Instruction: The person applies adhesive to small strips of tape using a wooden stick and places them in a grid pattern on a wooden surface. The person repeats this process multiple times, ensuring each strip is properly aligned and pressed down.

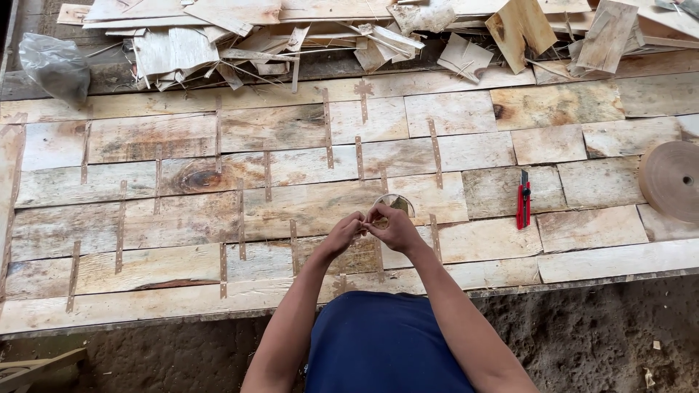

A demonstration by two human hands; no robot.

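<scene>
Rough workshop scene from above, dirt floor [582, 327] at the bottom and a big sheet of patched veneer [218, 211] spread out across most of the view. It's made of lots of pale wood pieces butted edge to edge, with short strips of brown tape [242, 218] stuck over the seams, some upright and some slightly tilted. You can spot a dark knot [198, 180] in one piece toward the left.

Both hands meet right at the middle of the sheet. The left hand [342, 234] and right hand [393, 227] have their fingertips pinched together, touching each other, on what looks like a thin loop of tape [394, 202] that curls up and away just above the knuckles. It's tiny and partly hidden by the fingers, so I can't tell exactly how much of it each hand has. Fingers are closed in tight on both, no open palm anywhere.

A red utility knife [523, 201] lies on the sheet well off to the right of the hands, pointing away from the person. Further right, at the edge of the view, sits a big roll of brown tape [673, 178] lying flat, partly cut off.

Along the top is a messy pile of veneer offcuts [306, 36], and a crumpled plastic bag [54, 65] sits at the top left corner. Person's wearing a dark blue top [382, 342]
</scene>
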